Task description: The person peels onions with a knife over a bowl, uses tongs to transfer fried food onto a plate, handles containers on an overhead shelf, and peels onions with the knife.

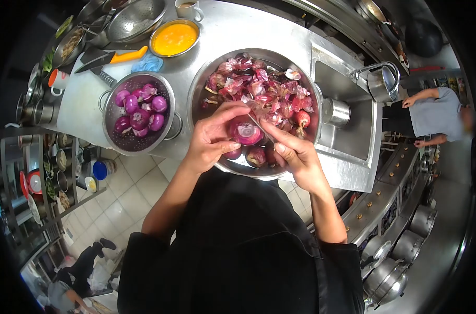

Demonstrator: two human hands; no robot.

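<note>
My left hand (212, 138) is closed around a red onion (247, 134), thumb below and fingers above, over a large steel bowl (195, 78). My right hand (296, 157) grips a small knife (260, 125), its blade against the onion's upper right side; most of its handle is hidden in my fist. Loose onion skins (256, 86) fill the far part of the bowl. Several unpeeled onions (256, 156) lie at its near side. Left of the bowl stands a steel colander (110, 125) with several peeled purple onions (139, 119).
A yellow-handled knife (129, 55) lies on a white board (81, 104) near a blue cloth (147, 63). Behind are a bowl of orange liquid (174, 38) and a mug (188, 9). On the right is a sink (348, 133) with a tap (376, 68). Another person (437, 112) stands beyond it.
</note>
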